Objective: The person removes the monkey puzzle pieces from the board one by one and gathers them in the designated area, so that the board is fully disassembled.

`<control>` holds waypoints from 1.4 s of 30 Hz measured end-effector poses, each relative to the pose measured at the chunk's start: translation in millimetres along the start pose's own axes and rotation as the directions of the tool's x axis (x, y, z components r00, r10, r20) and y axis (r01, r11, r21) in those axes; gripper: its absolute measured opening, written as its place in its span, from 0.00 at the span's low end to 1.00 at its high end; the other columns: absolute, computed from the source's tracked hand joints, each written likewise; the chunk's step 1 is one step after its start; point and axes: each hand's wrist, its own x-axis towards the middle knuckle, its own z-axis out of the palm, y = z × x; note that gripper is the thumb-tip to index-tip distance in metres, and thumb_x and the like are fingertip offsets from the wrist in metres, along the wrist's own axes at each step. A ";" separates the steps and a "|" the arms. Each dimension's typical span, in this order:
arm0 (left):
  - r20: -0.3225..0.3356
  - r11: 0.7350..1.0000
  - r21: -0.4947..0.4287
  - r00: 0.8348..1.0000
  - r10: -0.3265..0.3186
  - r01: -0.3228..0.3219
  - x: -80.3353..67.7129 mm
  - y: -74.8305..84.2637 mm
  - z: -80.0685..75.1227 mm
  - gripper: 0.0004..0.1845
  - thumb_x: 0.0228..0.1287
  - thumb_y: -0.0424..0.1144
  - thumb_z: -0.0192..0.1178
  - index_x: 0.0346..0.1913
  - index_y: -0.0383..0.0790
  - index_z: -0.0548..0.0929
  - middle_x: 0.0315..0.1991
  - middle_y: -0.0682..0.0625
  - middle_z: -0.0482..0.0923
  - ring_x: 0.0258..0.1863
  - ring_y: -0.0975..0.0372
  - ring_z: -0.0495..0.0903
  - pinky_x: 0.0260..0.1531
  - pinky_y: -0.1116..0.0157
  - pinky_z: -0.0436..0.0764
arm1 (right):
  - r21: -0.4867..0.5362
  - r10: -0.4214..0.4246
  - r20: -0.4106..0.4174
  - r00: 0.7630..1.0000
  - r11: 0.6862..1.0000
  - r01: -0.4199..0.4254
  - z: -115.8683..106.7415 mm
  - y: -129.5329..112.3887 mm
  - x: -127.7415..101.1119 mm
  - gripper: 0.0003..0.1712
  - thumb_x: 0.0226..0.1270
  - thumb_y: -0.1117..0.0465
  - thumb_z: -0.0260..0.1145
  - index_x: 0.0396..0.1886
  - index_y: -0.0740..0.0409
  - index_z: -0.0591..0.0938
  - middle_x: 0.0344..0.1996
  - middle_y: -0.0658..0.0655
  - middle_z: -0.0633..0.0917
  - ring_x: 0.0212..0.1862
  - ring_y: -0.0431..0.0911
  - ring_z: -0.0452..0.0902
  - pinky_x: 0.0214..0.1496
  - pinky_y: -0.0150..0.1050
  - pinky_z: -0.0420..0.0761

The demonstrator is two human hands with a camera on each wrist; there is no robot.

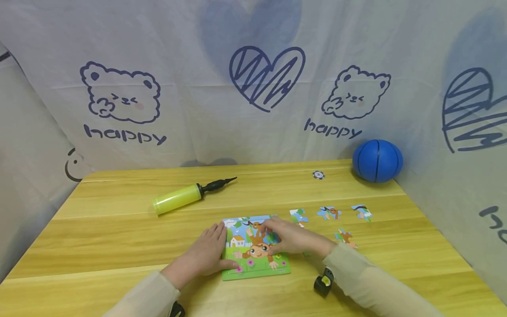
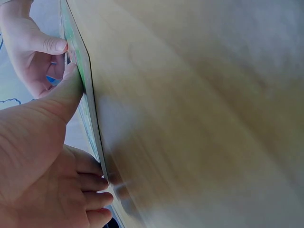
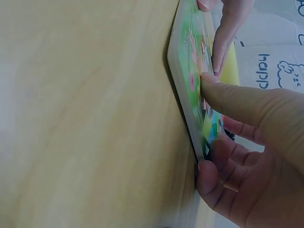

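Both Sides of the Puzzle Board [image 1: 257, 272] Are Touched

The puzzle board, which shows a monkey and a small house, lies flat on the wooden table [image 1: 99, 246], between the two hands. The left hand [image 1: 206, 250] is at its left edge: the fingers are nearly straight and lie along this edge, while the thumb reaches over the lower left part. The right hand [image 1: 291, 236] comes from the other side and covers a part of the upper right area with bent fingers; its thumb touches the picture beside the monkey's face. (Whether it pinches something there, I cannot tell, because the fingers hide this place.) In the right wrist view, a fingertip of this hand touches the edge of the board.

To the right of the board, at least four loose pieces [image 1: 329, 213] lie on the table, one of them near the upper right corner. Farther back are a yellow-green pump [image 1: 178, 200], a round chip [image 1: 318, 175] and a blue ball [image 1: 377, 160].
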 end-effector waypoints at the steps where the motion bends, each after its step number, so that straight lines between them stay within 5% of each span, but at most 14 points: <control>1: 0.001 1.000 -0.001 1.000 0.000 0.000 0.0 0.0 0.0 0.54 0.52 0.65 0.55 0.65 0.20 0.56 0.67 0.29 0.47 0.66 0.41 0.48 0.64 0.50 0.51 | -0.005 0.003 -0.001 1.000 1.000 -0.003 -0.1 -0.3 -0.1 0.25 0.54 0.54 0.70 0.50 0.52 0.73 0.43 0.47 0.72 0.40 0.43 0.68 0.38 0.36 0.73; 13: 0.011 1.000 0.008 1.000 0.002 -0.002 -0.1 -0.9 0.0 0.53 0.53 0.65 0.54 0.65 0.21 0.55 0.68 0.30 0.47 0.67 0.42 0.47 0.64 0.50 0.51 | 0.125 0.022 -0.026 0.999 0.992 -0.019 0.1 4.0 -1.4 0.18 0.60 0.60 0.67 0.50 0.49 0.76 0.37 0.47 0.76 0.26 0.40 0.65 0.27 0.33 0.70; 19: 0.007 1.000 0.012 1.000 0.009 -0.009 0.0 -1.4 0.0 0.53 0.54 0.65 0.54 0.65 0.20 0.55 0.68 0.29 0.47 0.67 0.41 0.47 0.64 0.50 0.51 | 0.305 0.043 -0.013 0.999 0.952 -0.037 -6.4 9.9 -5.3 0.18 0.67 0.67 0.57 0.55 0.51 0.78 0.29 0.51 0.78 0.17 0.39 0.57 0.19 0.30 0.63; 23: 0.004 1.000 0.013 1.000 0.014 -0.014 0.0 -1.3 -0.1 0.53 0.54 0.65 0.54 0.65 0.20 0.55 0.67 0.29 0.47 0.67 0.41 0.48 0.64 0.50 0.51 | 0.389 0.074 -0.040 0.996 0.920 -0.053 -14.6 16.0 -12.4 0.16 0.67 0.66 0.57 0.54 0.58 0.77 0.25 0.53 0.76 0.20 0.41 0.63 0.21 0.31 0.68; 32: 0.003 1.000 0.014 1.000 0.007 -0.007 -0.2 -0.1 -0.6 0.52 0.54 0.64 0.55 0.65 0.20 0.56 0.67 0.29 0.48 0.66 0.41 0.48 0.64 0.50 0.51 | 0.470 0.177 -0.154 0.972 0.878 -0.086 -35.6 40.3 -47.9 0.09 0.64 0.68 0.60 0.41 0.68 0.72 0.27 0.56 0.74 0.27 0.45 0.66 0.26 0.33 0.69; 42: 0.000 1.000 0.016 1.000 0.010 -0.010 -0.6 -0.6 0.0 0.53 0.53 0.65 0.55 0.65 0.20 0.55 0.67 0.29 0.47 0.67 0.41 0.47 0.64 0.50 0.51 | 0.476 0.319 -0.230 0.919 0.861 -0.179 -60.5 80.8 -105.0 0.11 0.66 0.61 0.61 0.38 0.66 0.73 0.23 0.58 0.74 0.19 0.45 0.67 0.17 0.36 0.70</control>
